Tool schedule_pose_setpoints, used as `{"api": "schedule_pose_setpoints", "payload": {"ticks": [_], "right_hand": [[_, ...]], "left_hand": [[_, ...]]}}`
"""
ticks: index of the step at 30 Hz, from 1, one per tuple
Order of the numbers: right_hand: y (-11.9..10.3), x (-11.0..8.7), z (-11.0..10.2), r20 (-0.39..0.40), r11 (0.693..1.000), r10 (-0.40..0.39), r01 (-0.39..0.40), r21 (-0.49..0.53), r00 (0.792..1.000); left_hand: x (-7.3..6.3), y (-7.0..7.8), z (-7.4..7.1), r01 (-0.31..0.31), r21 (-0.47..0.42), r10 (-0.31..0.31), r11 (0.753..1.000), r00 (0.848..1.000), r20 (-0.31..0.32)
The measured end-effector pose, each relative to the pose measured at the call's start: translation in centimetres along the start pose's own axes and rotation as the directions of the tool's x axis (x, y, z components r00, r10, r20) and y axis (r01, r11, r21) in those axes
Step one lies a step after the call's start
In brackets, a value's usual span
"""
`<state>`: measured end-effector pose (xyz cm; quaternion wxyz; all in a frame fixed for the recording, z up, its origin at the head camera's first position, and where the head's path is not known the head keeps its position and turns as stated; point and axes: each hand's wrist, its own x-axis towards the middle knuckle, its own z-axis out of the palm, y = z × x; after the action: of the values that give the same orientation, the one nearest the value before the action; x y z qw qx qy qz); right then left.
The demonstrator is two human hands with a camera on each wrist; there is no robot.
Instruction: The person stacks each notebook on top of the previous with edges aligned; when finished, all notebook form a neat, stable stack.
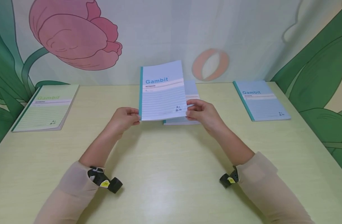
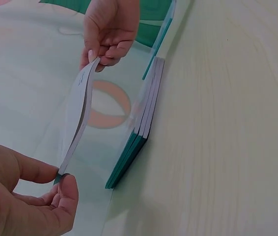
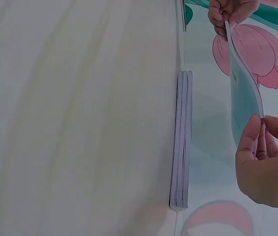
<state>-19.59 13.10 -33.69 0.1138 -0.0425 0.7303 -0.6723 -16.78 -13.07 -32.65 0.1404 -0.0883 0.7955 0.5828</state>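
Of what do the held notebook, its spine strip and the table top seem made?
Held notebook: likely paper and card, smooth-looking, as it bows and shows a thin pale edge.
Its teal spine strip: perhaps paper or cloth tape, a uniform band; texture unclear.
Table top: wood or wood-look laminate, given its fine grain and soft sheen.

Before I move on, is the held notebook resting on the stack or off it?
Off it: the left wrist view shows a gap between the held notebook and the stack.

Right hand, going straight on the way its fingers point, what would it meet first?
The right hand would first meet the held notebook, whose edge it pinches; beyond that, perhaps the left hand.
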Motion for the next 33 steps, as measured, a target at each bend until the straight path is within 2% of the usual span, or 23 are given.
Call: {"api": "schedule_pose_setpoints", "payload": {"ticks": [19,33], "right_hand": [[0.1,-0.3,-1.8,-0.01,0.999,0.005,-0.005,-0.042,1.0],[0.2,-0.6,-2.8,-0.015,0.998,0.002,-0.002,-0.057,1.0]], "left_hand": [[0.7,0.0,1.9,-0.021,0.013,0.021,1.0,1.0,-0.017],[1.0,0.3,2.9,0.0,0.032,0.0,0.999,1.0,-0.003]]}}
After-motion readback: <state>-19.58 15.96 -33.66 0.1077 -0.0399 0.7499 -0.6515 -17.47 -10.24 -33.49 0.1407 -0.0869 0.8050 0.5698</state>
